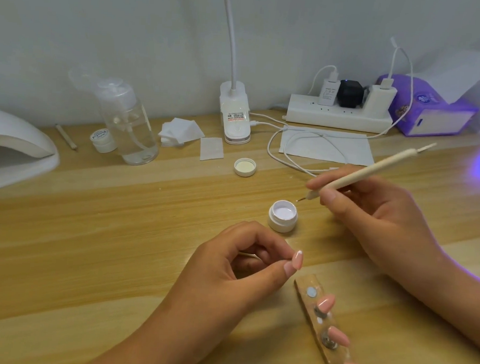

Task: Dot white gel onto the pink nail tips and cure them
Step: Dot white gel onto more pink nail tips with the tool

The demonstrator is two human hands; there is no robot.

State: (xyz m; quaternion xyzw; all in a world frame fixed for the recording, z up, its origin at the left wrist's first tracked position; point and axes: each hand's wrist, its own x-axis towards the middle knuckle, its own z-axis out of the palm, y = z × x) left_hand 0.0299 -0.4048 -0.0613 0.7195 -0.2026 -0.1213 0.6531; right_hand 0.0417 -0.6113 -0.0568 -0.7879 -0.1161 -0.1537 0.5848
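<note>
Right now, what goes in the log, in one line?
left hand: pinches pink nail tip | right hand: holds dotting pen near open gel pot | holder strip: three pink tips

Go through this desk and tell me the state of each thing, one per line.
White gel pot: open, lid off.
Lid: lying upturned on the desk.
Small jar at the left: closed.
Dotting pen: held in the right hand, tip near the pot's rim.
Pink nail tip: pinched in the left hand, white at its end.
Holder strip: three pink tips mounted, one mount bare.
Power strip: three plugs in.
</note>
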